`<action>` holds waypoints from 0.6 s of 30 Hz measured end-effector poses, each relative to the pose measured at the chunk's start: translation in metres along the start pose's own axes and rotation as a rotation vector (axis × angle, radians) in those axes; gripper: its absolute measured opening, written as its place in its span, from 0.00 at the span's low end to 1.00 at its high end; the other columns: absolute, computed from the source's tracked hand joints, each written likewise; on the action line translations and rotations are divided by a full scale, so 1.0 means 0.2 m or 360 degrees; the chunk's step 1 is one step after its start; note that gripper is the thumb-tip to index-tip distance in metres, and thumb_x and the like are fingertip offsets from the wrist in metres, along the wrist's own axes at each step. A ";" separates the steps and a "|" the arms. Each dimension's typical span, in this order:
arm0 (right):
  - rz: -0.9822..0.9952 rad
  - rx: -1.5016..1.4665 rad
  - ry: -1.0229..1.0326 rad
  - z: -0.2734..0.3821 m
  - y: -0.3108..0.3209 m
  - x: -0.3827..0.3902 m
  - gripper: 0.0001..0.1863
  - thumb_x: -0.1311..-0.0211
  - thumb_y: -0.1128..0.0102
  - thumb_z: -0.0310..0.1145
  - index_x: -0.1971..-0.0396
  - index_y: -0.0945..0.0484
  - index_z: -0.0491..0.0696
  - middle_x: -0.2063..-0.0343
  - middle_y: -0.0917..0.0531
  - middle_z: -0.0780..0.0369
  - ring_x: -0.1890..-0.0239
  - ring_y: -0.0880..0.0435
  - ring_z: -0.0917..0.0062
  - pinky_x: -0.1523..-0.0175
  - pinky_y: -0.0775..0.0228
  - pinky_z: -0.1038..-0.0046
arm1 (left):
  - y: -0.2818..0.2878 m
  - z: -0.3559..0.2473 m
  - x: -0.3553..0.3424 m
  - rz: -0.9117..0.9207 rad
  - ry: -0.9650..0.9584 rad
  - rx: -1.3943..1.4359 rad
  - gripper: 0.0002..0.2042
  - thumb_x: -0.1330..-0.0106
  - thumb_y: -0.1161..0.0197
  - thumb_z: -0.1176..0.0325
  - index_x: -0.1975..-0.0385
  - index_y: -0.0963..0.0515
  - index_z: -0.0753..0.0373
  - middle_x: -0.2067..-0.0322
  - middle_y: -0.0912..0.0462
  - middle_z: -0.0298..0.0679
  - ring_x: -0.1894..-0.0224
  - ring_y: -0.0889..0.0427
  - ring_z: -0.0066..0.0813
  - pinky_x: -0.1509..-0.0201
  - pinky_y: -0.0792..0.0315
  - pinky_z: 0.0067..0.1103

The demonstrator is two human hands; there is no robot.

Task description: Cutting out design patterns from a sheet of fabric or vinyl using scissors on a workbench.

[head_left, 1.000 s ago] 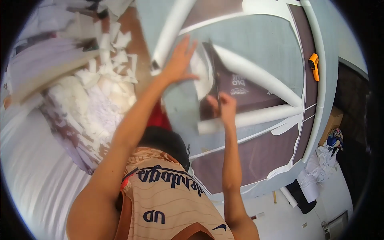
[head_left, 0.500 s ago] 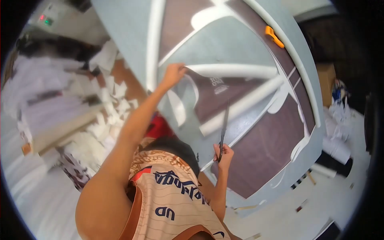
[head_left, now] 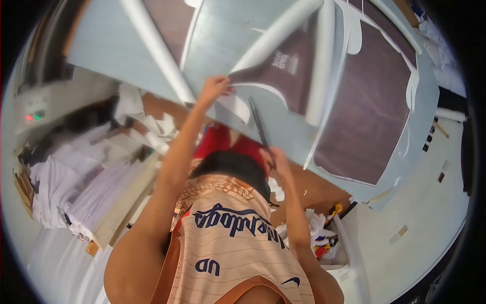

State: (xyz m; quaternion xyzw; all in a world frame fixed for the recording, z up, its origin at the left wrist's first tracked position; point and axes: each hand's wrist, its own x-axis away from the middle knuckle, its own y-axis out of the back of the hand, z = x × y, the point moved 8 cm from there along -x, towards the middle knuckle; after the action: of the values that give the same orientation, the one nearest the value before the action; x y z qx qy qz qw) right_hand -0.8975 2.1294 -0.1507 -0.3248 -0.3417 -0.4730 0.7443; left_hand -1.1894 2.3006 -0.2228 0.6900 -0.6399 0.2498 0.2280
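Note:
My left hand is closed on the pointed corner of a brown printed panel with white edges, lying on the grey-blue table. The panel's sides curl into white rolls, and a curved white edge runs from my left fingers toward the right. Dark scissors are gripped in my right hand by the handles. Their blades point away from me, up toward the panel's curved edge, and look closed. A loose white strip lies beside my left hand at the table's near edge.
To the right on the table lies a larger brown panel. A long white roll crosses the left part. Piled white cloth and scraps fill the lower left, and a bin of scraps stands under the table's near side.
The view has turned, so the table appears rotated. My right hand has brought the scissors closer to my left hand. My left hand keeps hold of the panel's corner.

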 end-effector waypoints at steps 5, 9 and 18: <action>0.0038 -0.0470 0.0068 0.01 -0.20 -0.29 0.21 0.38 0.29 0.48 0.76 0.26 0.48 0.86 0.28 0.71 0.86 0.29 0.86 0.82 0.38 0.82 | 0.07 0.07 0.00 -0.0050 0.0000 0.0158 0.11 0.26 0.41 0.67 0.55 0.21 0.70 0.63 0.15 0.41 0.62 0.13 0.30 0.54 0.18 0.24; 0.0082 -0.0458 0.0206 0.00 -0.35 -0.43 0.20 0.38 0.29 0.48 0.74 0.26 0.47 0.86 0.28 0.71 0.86 0.29 0.87 0.82 0.36 0.82 | 0.10 0.12 -0.03 0.0000 -0.0044 0.0068 0.11 0.25 0.41 0.67 0.56 0.20 0.70 0.63 0.14 0.42 0.63 0.13 0.28 0.55 0.19 0.23; 0.0041 -0.0376 0.0306 -0.09 -0.61 -0.62 0.15 0.30 0.38 0.38 0.74 0.26 0.46 0.82 0.26 0.67 0.83 0.29 0.84 0.77 0.39 0.78 | 0.21 0.14 -0.03 0.0045 -0.0124 -0.0381 0.10 0.26 0.40 0.66 0.60 0.19 0.68 0.72 0.17 0.34 0.73 0.20 0.18 0.70 0.29 0.17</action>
State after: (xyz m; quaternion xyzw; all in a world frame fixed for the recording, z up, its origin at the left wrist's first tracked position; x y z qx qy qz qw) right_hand -1.0472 2.1332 -0.2430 -0.3676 -0.2066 -0.5292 0.7363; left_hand -1.2309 2.2847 -0.2488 0.6580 -0.6831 0.1478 0.2802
